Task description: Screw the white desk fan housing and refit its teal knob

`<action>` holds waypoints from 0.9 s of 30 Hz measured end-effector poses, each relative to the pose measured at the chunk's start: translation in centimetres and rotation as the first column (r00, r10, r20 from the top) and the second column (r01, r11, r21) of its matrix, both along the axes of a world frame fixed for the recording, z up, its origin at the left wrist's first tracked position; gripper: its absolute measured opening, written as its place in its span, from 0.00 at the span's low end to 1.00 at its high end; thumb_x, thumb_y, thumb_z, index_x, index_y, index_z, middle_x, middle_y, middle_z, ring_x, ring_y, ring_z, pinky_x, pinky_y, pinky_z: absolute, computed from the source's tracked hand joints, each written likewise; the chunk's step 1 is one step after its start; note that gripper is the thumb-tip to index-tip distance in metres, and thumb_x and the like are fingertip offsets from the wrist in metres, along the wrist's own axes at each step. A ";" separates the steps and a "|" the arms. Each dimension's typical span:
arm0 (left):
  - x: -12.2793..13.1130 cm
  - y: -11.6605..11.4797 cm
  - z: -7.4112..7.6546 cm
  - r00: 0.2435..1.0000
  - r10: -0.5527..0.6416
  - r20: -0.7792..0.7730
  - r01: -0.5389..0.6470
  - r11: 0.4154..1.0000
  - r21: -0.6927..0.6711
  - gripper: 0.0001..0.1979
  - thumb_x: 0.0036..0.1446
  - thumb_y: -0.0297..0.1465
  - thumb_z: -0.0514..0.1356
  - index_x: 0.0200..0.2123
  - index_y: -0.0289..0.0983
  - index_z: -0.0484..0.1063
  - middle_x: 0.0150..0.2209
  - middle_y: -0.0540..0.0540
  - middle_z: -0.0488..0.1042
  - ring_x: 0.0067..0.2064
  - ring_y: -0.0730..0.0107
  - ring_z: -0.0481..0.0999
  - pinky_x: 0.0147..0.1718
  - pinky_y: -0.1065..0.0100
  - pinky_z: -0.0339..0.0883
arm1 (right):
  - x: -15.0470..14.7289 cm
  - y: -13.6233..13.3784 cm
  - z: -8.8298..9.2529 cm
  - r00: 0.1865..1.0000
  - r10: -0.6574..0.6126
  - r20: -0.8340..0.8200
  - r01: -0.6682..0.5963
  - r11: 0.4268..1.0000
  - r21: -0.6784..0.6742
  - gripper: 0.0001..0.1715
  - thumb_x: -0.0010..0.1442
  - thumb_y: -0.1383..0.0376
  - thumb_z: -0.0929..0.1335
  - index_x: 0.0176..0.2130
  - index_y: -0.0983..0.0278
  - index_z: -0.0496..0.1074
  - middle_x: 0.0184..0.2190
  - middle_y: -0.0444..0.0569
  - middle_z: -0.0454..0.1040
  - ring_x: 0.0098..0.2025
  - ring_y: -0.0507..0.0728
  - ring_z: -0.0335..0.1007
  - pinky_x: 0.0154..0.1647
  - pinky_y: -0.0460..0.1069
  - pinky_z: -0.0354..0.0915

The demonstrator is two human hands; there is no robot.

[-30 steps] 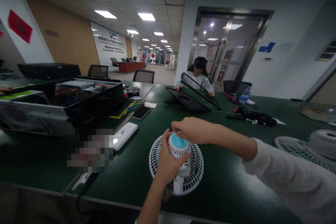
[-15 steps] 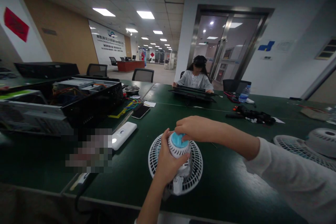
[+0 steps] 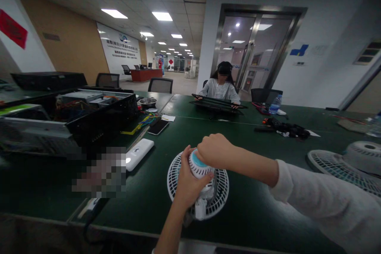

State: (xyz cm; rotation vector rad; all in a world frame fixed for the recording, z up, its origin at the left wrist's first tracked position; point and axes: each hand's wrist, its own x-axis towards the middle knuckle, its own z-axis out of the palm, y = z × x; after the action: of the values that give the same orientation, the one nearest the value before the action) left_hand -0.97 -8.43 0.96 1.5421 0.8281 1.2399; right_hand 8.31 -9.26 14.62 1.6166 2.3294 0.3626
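A white fan [image 3: 222,202] with a round grille lies grille-down on the green table in front of me. My left hand [image 3: 190,180] is wrapped round the fan's white motor housing from the left, thumb across its near side. On top of the housing sits a light blue knob [image 3: 198,158], largely covered by my right hand [image 3: 216,151]. The right fingers are curled closed round the knob, and their tips are hidden. A small white bracket hangs off the housing's near side.
An opened computer case [image 3: 101,119] fills the left side, with a white power bank [image 3: 139,154] and a phone [image 3: 158,127] nearer. Another fan [image 3: 330,164] lies at right. Across the table a person [image 3: 222,87] holds a black frame [image 3: 217,105]; a bottle [image 3: 275,104] stands beyond.
My right hand has turned over the blue knob and now covers more of it. My left hand keeps its hold. The person opposite has shifted the black frame slightly.
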 end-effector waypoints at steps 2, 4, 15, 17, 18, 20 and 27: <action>0.0 0.1 -0.1 1.000 -0.001 -0.011 0.001 1.000 0.008 0.42 0.41 0.31 0.66 0.58 0.40 0.47 0.55 0.43 0.61 0.57 0.54 0.62 0.55 0.55 0.54 | -0.3 -0.2 -0.2 0.997 -0.070 -0.020 0.071 0.997 0.021 0.19 0.62 0.66 0.58 0.36 0.71 0.76 0.33 0.65 0.76 0.36 0.65 0.75 0.29 0.54 0.67; -0.1 0.1 -0.1 1.000 -0.002 -0.006 0.002 1.000 0.009 0.42 0.41 0.31 0.66 0.58 0.41 0.48 0.55 0.43 0.62 0.56 0.54 0.63 0.55 0.54 0.55 | -0.3 -0.3 0.2 0.994 -0.100 -0.036 0.100 0.995 0.015 0.21 0.63 0.65 0.57 0.36 0.71 0.76 0.33 0.65 0.76 0.35 0.65 0.75 0.28 0.54 0.67; -0.1 0.0 0.1 1.000 -0.016 0.006 0.016 0.999 -0.030 0.42 0.42 0.33 0.66 0.58 0.41 0.47 0.55 0.41 0.61 0.56 0.53 0.63 0.54 0.54 0.56 | 3.5 0.2 2.5 0.903 0.384 -0.194 -0.418 0.890 -0.184 0.18 0.54 0.70 0.69 0.46 0.65 0.71 0.50 0.53 0.70 0.50 0.61 0.67 0.42 0.51 0.64; -0.1 0.0 0.1 1.000 -0.013 -0.003 0.013 1.000 -0.022 0.42 0.42 0.33 0.66 0.58 0.41 0.47 0.54 0.42 0.61 0.56 0.53 0.63 0.54 0.53 0.55 | 3.6 0.5 2.3 0.898 0.391 -0.204 -0.427 0.885 -0.184 0.16 0.53 0.69 0.70 0.44 0.65 0.72 0.48 0.52 0.72 0.49 0.61 0.68 0.42 0.52 0.64; -0.1 0.0 0.1 1.000 -0.017 -0.004 0.017 1.000 -0.022 0.42 0.42 0.33 0.66 0.58 0.41 0.47 0.55 0.42 0.61 0.55 0.53 0.63 0.54 0.53 0.55 | 3.6 0.6 2.3 0.895 0.393 -0.212 -0.432 0.883 -0.186 0.15 0.53 0.69 0.70 0.43 0.65 0.73 0.48 0.51 0.72 0.48 0.60 0.68 0.42 0.51 0.64; -0.1 0.0 0.0 1.000 -0.024 0.003 0.024 0.999 -0.025 0.42 0.42 0.33 0.66 0.58 0.41 0.47 0.55 0.42 0.60 0.55 0.53 0.64 0.54 0.53 0.56 | 3.7 1.0 2.3 0.886 0.400 -0.232 -0.445 0.874 -0.192 0.15 0.53 0.68 0.70 0.43 0.66 0.73 0.47 0.50 0.73 0.48 0.59 0.68 0.42 0.51 0.64; 0.0 0.0 -0.1 1.000 -0.004 -0.015 0.004 1.000 0.000 0.42 0.41 0.32 0.66 0.58 0.40 0.48 0.56 0.41 0.59 0.58 0.52 0.60 0.56 0.53 0.53 | 3.2 1.7 1.8 0.916 0.377 -0.138 -0.397 0.901 -0.173 0.12 0.58 0.62 0.66 0.40 0.66 0.73 0.39 0.52 0.75 0.42 0.58 0.71 0.38 0.49 0.62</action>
State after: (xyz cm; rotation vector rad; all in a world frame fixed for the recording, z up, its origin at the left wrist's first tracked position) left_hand -0.97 -8.42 0.91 1.5540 0.8338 1.2272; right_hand 11.50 -7.57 16.39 1.0976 2.6671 0.1215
